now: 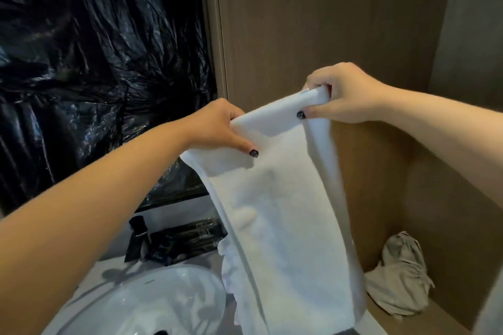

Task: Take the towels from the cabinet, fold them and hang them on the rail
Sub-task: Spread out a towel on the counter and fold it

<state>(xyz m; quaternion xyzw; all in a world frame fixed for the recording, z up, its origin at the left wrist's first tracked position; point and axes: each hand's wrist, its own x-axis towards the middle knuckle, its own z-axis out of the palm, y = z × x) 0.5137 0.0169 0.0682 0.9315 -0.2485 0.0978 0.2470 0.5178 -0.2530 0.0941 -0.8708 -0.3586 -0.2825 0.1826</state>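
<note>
White towel (283,198) hangs long and straight down from both grips: left hand (217,128) pinches the near top corner, right hand (345,92) clamps the far one, higher up. Below sit the sink (130,304) and a grey pouch (400,280) in the cabinet (381,171); no rail in sight

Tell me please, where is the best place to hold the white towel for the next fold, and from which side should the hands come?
Probably the top edge, where it is held now. The left hand pinches one top corner of the white towel and the right hand the other, thumbs toward the camera. The cloth hangs long and limp over the sink, so gripping the upper corners from each side keeps it flat.
</note>
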